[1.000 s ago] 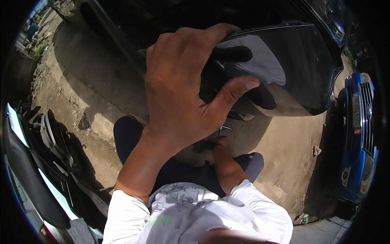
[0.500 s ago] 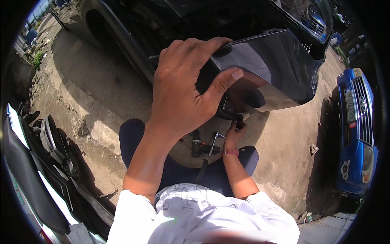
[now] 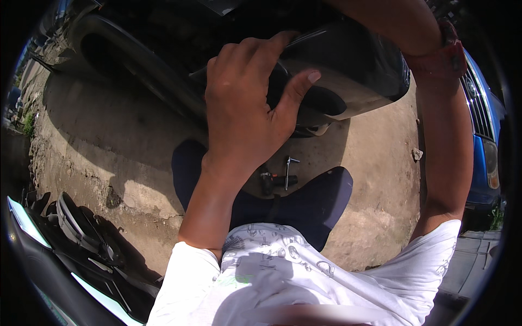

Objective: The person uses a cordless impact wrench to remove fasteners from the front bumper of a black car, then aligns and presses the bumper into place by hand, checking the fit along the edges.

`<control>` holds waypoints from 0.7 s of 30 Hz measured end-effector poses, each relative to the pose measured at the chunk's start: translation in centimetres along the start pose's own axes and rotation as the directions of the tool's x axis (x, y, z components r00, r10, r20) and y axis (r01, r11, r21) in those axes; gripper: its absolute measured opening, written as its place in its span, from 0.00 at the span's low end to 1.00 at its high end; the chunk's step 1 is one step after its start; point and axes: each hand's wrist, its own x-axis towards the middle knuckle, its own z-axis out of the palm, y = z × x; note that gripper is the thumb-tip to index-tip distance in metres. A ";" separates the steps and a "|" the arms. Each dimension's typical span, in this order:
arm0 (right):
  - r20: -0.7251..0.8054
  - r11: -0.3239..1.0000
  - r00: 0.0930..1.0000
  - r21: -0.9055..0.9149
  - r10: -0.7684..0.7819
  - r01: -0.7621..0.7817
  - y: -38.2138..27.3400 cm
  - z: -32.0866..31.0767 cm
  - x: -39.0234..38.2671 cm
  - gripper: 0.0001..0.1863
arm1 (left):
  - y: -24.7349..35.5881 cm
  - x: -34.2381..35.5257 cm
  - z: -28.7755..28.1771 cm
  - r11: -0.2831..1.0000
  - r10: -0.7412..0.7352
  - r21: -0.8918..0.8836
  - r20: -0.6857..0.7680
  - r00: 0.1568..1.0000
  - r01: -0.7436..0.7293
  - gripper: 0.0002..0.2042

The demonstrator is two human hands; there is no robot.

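My left hand is at the side end of a glossy black car bumper. Its fingers hook over the upper edge and the thumb sticks out along the outer face. Raised across the top right, my right hand reaches over the bumper with a red watch at its wrist. The fingers of that hand are out of sight beyond the upper rim, so what they touch cannot be seen. Below the bumper, a cordless drill lies on the ground beside a metal T-shaped wrench.
A car wheel arch curves at the upper left. On the left stands a motorcycle; a blue vehicle is at the right. A small stone lies on the dirt ground. My knees are bent under the bumper.
My right hand has risen from beneath the bumper to above it at the upper right. My left hand stays on the bumper edge. The view has shifted slightly.
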 end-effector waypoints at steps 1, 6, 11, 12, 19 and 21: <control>0.085 1.000 0.996 -0.021 -0.014 0.016 0.2 0.5 0.8 0.51 | -0.1 0.1 -0.1 1.000 -0.003 0.000 0.010 1.000 0.003 0.23; 0.105 0.996 0.994 -0.082 0.039 -0.031 -0.6 2.4 2.0 0.56 | -0.9 0.4 -0.2 0.999 0.016 -0.030 0.030 0.999 -0.015 0.23; 0.138 0.987 0.990 -0.151 -0.030 0.051 -0.4 4.1 3.1 0.57 | -1.6 0.5 -0.3 0.999 0.011 -0.053 0.063 0.998 -0.007 0.24; 0.138 0.982 0.989 -0.168 -0.057 0.080 -0.4 4.3 3.3 0.58 | -1.7 0.5 -0.3 0.998 0.006 -0.058 0.072 0.997 -0.002 0.24; 0.182 0.986 0.977 -0.108 -0.109 0.130 0.0 4.9 4.4 0.58 | -2.8 1.1 0.1 0.996 0.008 -0.087 0.068 0.998 -0.002 0.23; 0.183 0.988 0.977 -0.090 -0.105 0.123 0.2 4.8 4.3 0.57 | -2.7 1.1 0.3 0.996 -0.002 -0.087 0.069 0.998 0.008 0.23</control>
